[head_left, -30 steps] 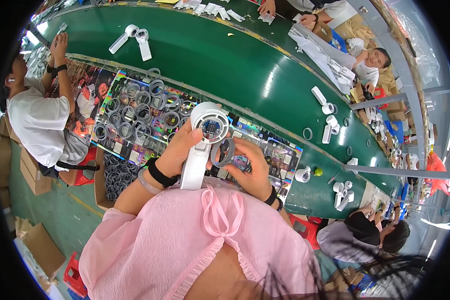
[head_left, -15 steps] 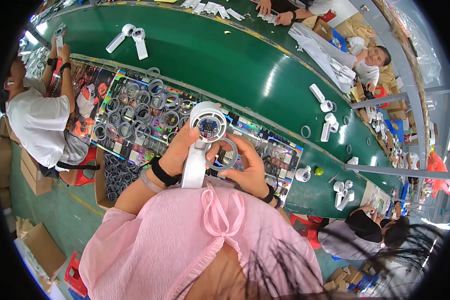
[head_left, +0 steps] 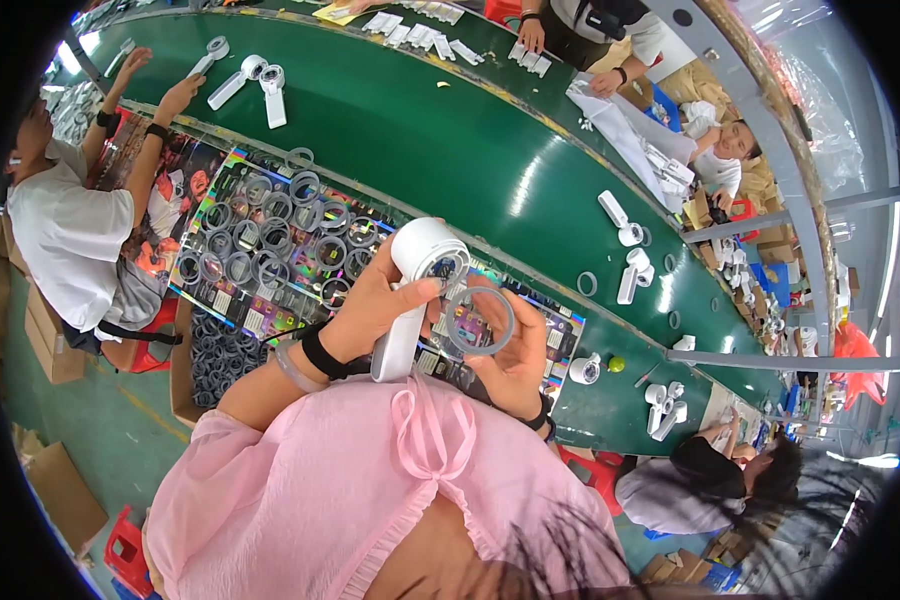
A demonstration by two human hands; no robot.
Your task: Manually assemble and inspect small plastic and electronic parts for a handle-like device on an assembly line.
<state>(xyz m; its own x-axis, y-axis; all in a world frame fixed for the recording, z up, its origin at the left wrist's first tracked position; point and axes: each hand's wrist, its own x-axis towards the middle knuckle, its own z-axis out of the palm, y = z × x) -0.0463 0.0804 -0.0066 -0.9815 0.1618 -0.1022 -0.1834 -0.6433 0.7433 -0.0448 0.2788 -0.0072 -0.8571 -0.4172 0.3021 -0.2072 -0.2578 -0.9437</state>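
My left hand (head_left: 375,310) is closed round a white handheld fan (head_left: 402,340), gripping it where the handle meets the round head. The head is tilted toward the right, and its open face shows dark inner parts. In my right hand (head_left: 520,350) a grey plastic ring (head_left: 481,321) is pinched at its right side, thumb below and fingers behind. The ring stands right beside the fan head, level with its lower edge. Whether the two touch I cannot tell. Beyond my hands many loose grey rings (head_left: 275,235) lie on a patterned, printed mat (head_left: 253,322).
A green conveyor belt (head_left: 390,130) runs past the mat, carrying several white fans (head_left: 273,95) and a few rings. A carton (head_left: 182,365) full of rings stands below at the left. Co-workers sit at the left (head_left: 70,230) and lower right (head_left: 710,480); others work across the belt.
The fan head has turned from facing up toward the right. My right hand has shifted the ring rightward, a little away from the handle. At the left, a co-worker's hands have moved apart.
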